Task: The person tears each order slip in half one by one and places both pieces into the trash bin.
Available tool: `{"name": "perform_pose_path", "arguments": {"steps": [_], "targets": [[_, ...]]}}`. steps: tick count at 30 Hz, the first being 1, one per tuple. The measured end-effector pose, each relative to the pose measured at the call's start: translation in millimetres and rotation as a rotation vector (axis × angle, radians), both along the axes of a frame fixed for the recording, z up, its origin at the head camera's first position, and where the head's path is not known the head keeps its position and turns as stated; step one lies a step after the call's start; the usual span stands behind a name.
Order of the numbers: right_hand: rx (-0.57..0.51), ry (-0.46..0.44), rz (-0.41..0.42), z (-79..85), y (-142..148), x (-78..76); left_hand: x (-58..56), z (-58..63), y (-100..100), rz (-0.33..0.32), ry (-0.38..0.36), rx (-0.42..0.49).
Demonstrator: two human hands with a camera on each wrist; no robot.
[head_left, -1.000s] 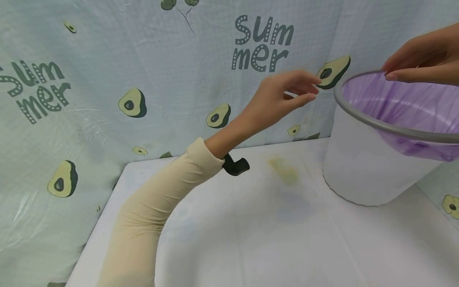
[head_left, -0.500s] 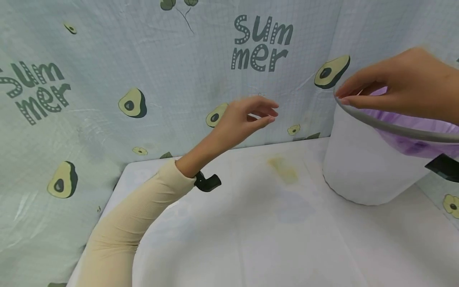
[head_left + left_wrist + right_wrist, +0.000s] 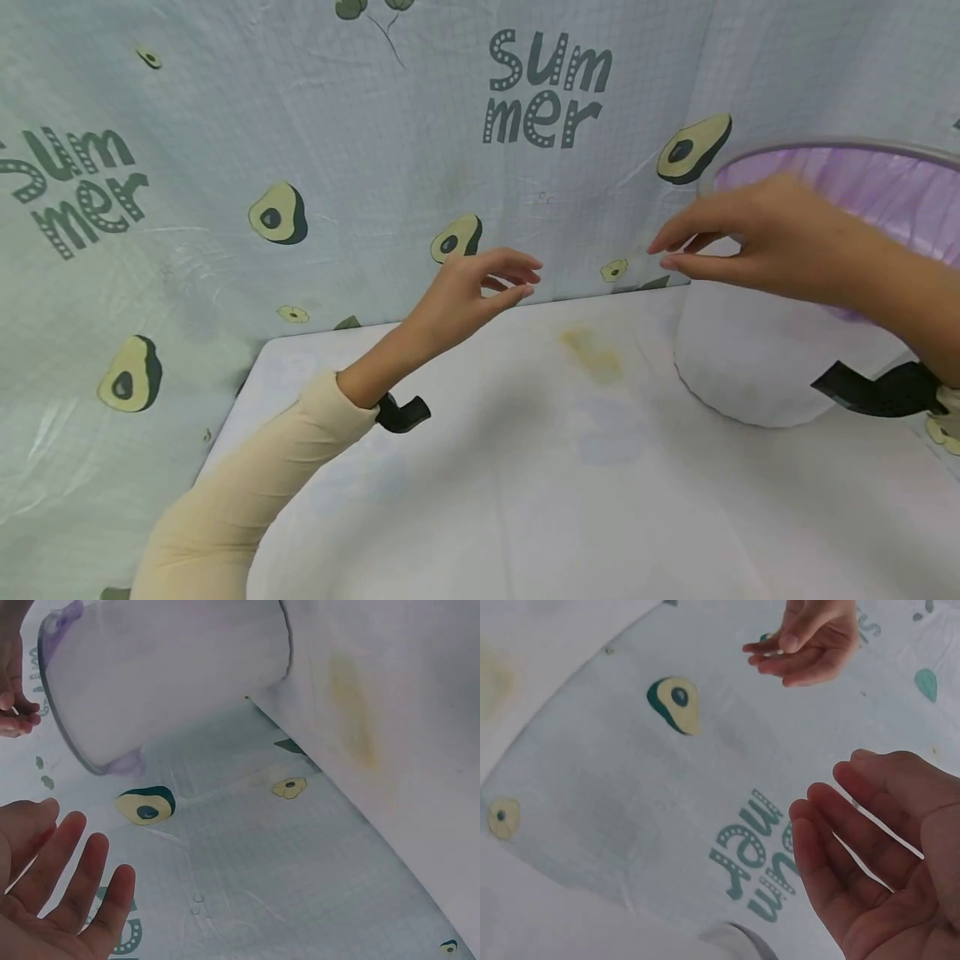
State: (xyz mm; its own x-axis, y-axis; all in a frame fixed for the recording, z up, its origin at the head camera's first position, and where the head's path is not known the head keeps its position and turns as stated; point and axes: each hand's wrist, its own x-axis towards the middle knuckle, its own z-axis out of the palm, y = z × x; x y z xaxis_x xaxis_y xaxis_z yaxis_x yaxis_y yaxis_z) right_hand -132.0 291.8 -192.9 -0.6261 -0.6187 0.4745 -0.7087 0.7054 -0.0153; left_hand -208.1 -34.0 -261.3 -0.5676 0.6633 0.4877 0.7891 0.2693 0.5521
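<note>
A white bin (image 3: 750,358) with a grey rim and a purple bag liner (image 3: 847,167) stands at the right of the table in the head view. My right hand (image 3: 765,237) hovers in front of it, fingers loosely bent and holding nothing, overlapping the rim in this view. To the left, my left hand (image 3: 472,296) hangs above the back of the table, its fingers relaxed with nothing between them. The left wrist view shows the bin (image 3: 172,675) beyond the left hand (image 3: 67,892). In the right wrist view, the right hand's (image 3: 885,862) palm is bare.
A white-covered table (image 3: 450,500) carries a yellowish stain (image 3: 592,354) near its back edge. Behind it hangs a pale curtain (image 3: 360,167) printed with avocados and lettering. Black wrist mounts (image 3: 405,414) sit below both hands.
My left hand has moved left and down, away from the bin. My right hand has come off the bin's rim, moving left and down in front of it. The bin stays put.
</note>
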Motion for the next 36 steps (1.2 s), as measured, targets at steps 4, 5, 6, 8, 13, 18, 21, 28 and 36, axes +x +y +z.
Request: {"name": "perform_pose_path", "arguments": {"steps": [4,5,6,8,13,18,21,28,36], "targets": [[-0.009,0.015,0.084,-18.4,-4,-2.4,2.0,-10.7,-10,0.011,0.069,-0.041],[-0.012,0.018,0.09,-23.2,-4,-2.7,3.1,-12.7,-12,0.015,0.083,-0.05],[-0.02,0.013,0.096,-27.7,-5,-3.0,4.0,-14.7,-15,0.02,0.096,-0.057],[-0.035,0.025,0.122,-36.4,-5,-4.5,6.2,-19.0,-19,0.033,0.107,-0.066],[-0.067,0.01,0.139,-56.7,-7,-6.8,12.4,-30.2,-32,0.123,0.106,-0.175],[-0.105,-0.033,0.143,-74.8,-8,-7.2,19.9,-45.0,-40,0.181,0.083,-0.422],[-0.124,-0.054,0.142,-83.5,-9,-8.0,23.4,-53.5,-42,0.183,0.066,-0.493],[-0.11,-0.171,0.097,-98.2,-14,-4.8,30.1,-71.3,-47,0.195,0.075,-0.54],[-0.061,-0.362,-0.009,-109.0,-21,-1.9,37.8,-87.4,-60,0.23,0.029,-0.525]]}}
